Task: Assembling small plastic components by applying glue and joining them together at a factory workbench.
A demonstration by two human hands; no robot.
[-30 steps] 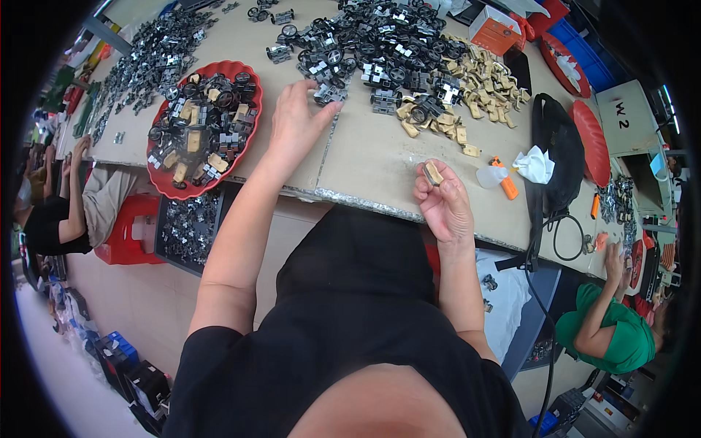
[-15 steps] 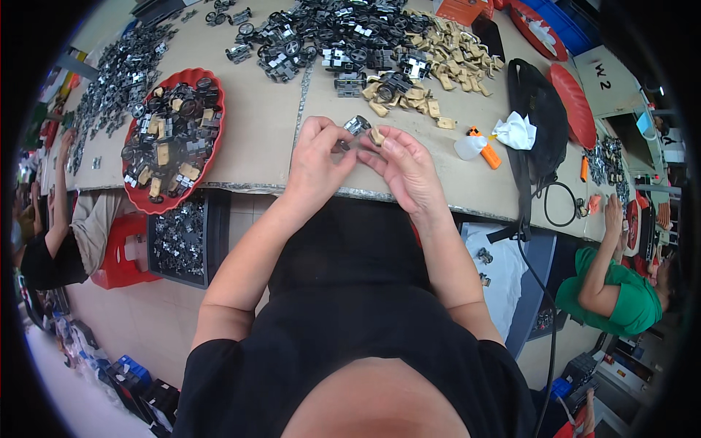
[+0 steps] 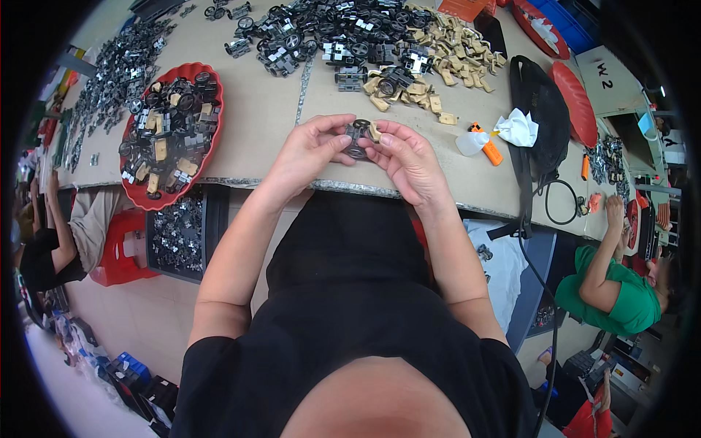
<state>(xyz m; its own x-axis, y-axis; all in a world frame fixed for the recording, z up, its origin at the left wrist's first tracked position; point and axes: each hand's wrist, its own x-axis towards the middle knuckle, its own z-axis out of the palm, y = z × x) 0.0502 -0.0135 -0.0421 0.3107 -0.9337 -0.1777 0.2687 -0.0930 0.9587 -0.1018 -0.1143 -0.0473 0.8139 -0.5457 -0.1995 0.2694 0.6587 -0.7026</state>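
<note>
A dark wheeled part (image 3: pixel 357 139) is pinched between thumb and forefinger of the left hand (image 3: pixel 310 152), and a small curved tan piece (image 3: pixel 374 132) is gripped by thumb and fingertips of the right hand (image 3: pixel 406 155). Both hands are thus occupied and brought almost together in front of the body, by the near edge of the desk (image 3: pixel 255 139), presumably so that the two items can be viewed from above and aligned by small finger movements. The wheeled part is steadied from the left, its wheels showing at the far and near ends; the tan piece is set against or just beside its right side, but contact cannot be confirmed behind the fingers. Two stocks are noted on the far side: a heap of dark wheeled parts (image 3: pixel 314 33) and, adjoining it on the right, a heap of tan pieces (image 3: pixel 471 55), each apparently kept within reach of the hand by which its kind is held. A red scalloped tray (image 3: pixel 193 182), filled with mixed dark and tan items, is placed at the left near edge, probably to keep these apart from the loose heaps. The middle strip is left uncluttered, seemingly as working room.
</note>
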